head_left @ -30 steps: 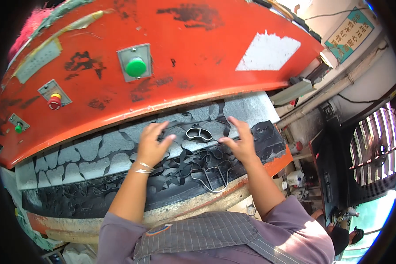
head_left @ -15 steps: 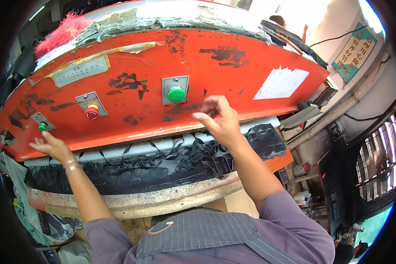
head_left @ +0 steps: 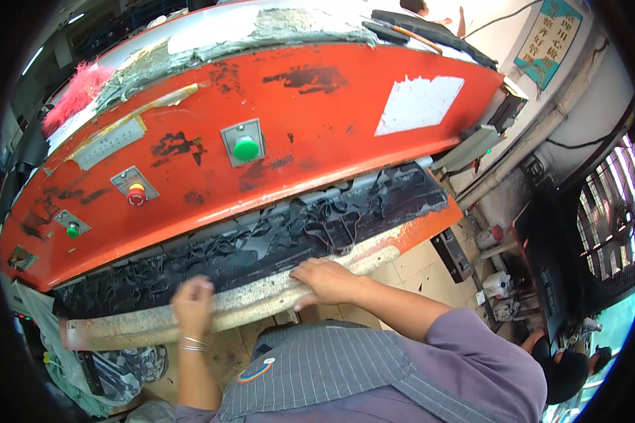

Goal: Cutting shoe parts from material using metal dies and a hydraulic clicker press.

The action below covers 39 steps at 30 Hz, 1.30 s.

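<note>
My right hand lies over the pale, worn front edge of a red machine's bed, fingers laid flat and thumb apart. Farther left, my left hand is at the same edge, its fingers curled inward and smeared by motion; whether it holds anything cannot be told. Beyond my hands, black cut scraps lie tangled along the bed. A thin-walled, outline-shaped cutting die rests on black material right of the middle, ahead of my right hand and apart from it.
The red machine front carries a large green button, a red stop button and a small green button. Pink fibre lies on top at left. Bagged material is below left. At lower right another person is visible.
Both hands have come down from in front of the red panel to the bed's front edge; the left also moved right. The view has shifted and tilted. The cutting die stays on the bed.
</note>
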### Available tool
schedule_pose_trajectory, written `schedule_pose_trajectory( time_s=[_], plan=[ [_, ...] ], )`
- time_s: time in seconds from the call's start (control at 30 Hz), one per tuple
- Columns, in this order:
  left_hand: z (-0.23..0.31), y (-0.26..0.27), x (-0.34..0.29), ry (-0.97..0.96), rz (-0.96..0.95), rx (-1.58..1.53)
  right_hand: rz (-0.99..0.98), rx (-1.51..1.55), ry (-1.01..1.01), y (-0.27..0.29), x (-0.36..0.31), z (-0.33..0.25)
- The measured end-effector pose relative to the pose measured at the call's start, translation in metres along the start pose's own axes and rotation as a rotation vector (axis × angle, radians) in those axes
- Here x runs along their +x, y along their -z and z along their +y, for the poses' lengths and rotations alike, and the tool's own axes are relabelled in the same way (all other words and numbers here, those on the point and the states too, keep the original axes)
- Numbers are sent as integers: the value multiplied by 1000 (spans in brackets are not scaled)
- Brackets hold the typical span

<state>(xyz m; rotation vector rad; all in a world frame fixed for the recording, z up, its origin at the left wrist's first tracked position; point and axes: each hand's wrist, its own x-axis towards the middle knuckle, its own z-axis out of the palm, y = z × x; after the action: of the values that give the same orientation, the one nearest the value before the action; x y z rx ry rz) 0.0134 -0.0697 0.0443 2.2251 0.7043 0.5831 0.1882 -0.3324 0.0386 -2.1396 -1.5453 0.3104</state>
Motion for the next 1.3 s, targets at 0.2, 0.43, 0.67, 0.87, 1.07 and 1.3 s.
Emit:
schedule_pose_trajectory(
  time_s=[0.2, 0.43, 0.67, 0.87, 1.07, 1.3],
  plan=[
    [30, -60, -53, -313, -202, 170, 54, -226, -133, -29, -21, -11],
    [35, -68, -39, -287, -159, 225, 3, -158, -187, -17, 0, -4],
    [46, -53, 11, -222, -373, 243, -244, 137, -210, 59, 34, 29],
    [48, -92, 33, -393, -337, 257, 459, -191, -549, 87, 63, 114],
    [69, -91, 38, -285, -580, 391, 340, -139, -258, 70, 83, 150],
    [80, -81, 52, -333, -674, 337, 365, -100, -347, 71, 71, 143]
  ],
)
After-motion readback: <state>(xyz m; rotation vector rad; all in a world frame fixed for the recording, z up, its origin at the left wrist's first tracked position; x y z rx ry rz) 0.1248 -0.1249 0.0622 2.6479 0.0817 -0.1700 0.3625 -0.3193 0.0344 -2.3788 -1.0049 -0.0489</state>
